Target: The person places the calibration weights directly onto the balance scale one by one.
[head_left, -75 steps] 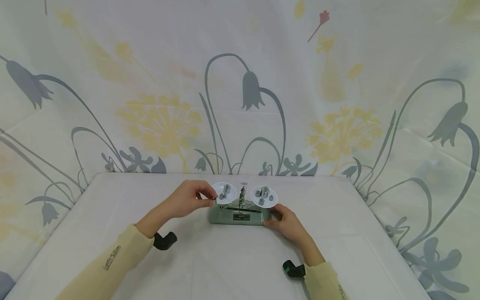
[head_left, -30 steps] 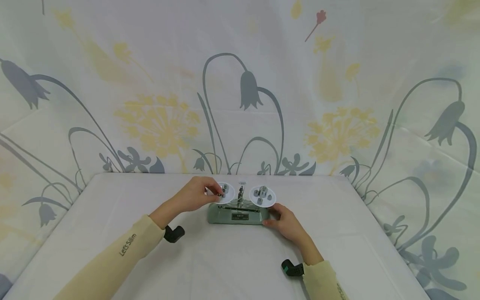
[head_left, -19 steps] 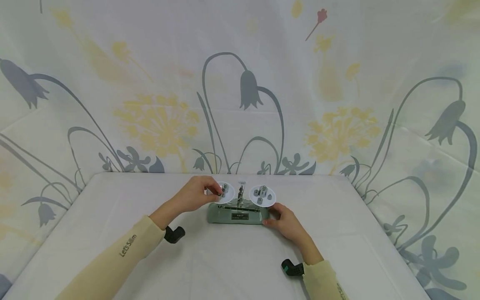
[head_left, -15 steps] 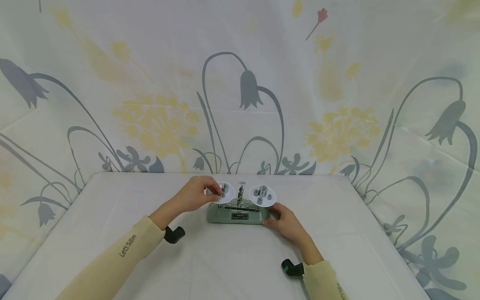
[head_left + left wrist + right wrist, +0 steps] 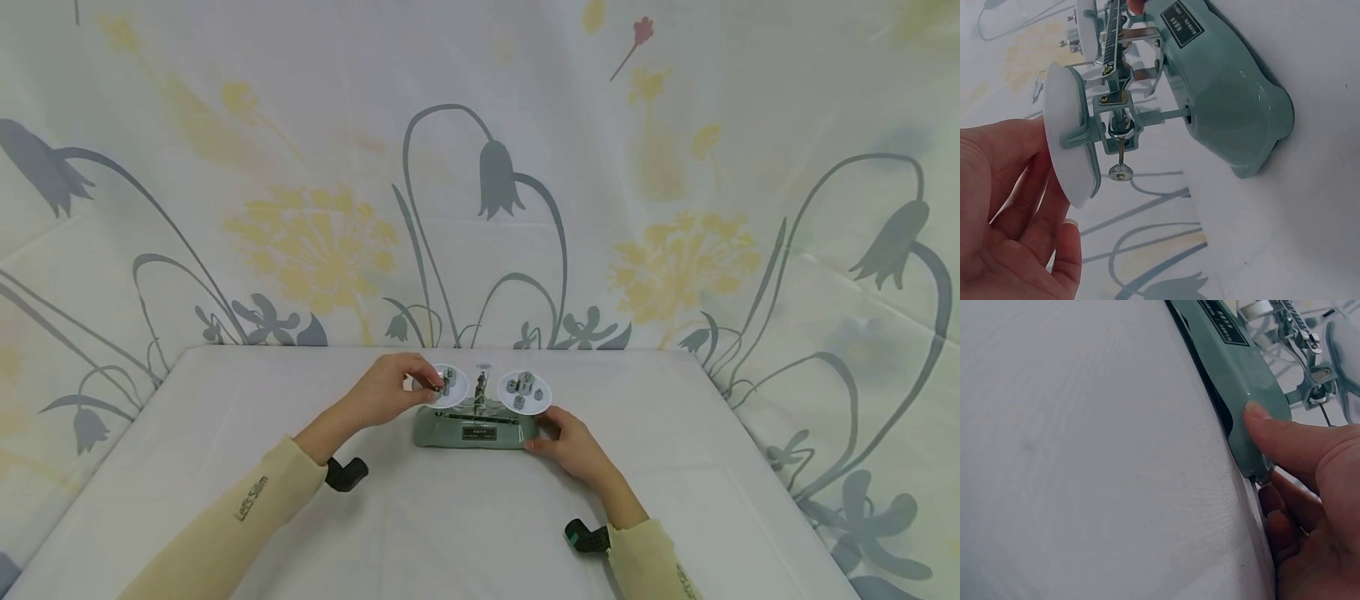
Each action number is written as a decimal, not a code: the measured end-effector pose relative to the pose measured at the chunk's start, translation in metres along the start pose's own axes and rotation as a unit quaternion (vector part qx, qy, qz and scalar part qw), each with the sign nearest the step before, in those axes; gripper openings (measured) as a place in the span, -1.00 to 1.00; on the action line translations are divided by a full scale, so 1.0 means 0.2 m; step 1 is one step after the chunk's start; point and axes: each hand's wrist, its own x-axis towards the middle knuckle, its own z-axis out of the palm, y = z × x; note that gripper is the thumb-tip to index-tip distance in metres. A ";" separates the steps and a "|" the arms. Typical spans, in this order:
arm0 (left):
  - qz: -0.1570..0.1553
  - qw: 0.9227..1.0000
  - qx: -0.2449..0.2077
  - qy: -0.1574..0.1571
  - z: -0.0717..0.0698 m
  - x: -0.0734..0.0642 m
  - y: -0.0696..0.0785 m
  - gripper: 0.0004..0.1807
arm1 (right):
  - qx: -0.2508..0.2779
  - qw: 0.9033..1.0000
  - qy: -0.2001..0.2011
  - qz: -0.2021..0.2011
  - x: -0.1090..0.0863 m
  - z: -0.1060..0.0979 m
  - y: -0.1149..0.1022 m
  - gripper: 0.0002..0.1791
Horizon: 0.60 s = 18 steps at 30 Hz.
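A green balance scale (image 5: 435, 429) stands at the table's middle, with two white pans. My left hand (image 5: 390, 387) reaches over the left pan (image 5: 457, 398), pinching a small dark metal weight (image 5: 437, 387) between thumb and finger. Several grey weights (image 5: 450, 377) sit on that pan just beside the fingertips. In the left wrist view the pan hides those fingertips. My right hand (image 5: 573, 446) grips the right end of the scale's base, thumb on the front face (image 5: 1235, 381) and fingers behind. Above that hand, the right pan (image 5: 536, 406) carries several grey weights (image 5: 527, 383).
A white cloth (image 5: 465, 517) covers the table, its far edge just behind the scale. A patterned curtain (image 5: 337, 150) hangs beyond it. Black wrist cameras (image 5: 347, 474) are worn on both wrists, close above the cloth.
My left hand has moved right, carrying the weight from the left pan's outer rim to over the pan, then slightly back left. My right hand keeps its hold on the scale's base.
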 end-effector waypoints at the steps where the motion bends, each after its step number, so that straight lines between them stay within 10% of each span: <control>1: -0.002 1.000 -0.002 0.004 0.00 -0.01 0.00 -0.85 | 0.000 1.000 -0.001 -0.002 0.00 0.00 0.00 -0.40; 18: -0.035 0.991 -0.025 0.125 0.00 -0.18 -0.05 -0.86 | -0.040 0.999 0.009 -0.014 -0.02 -0.07 -0.01 -0.46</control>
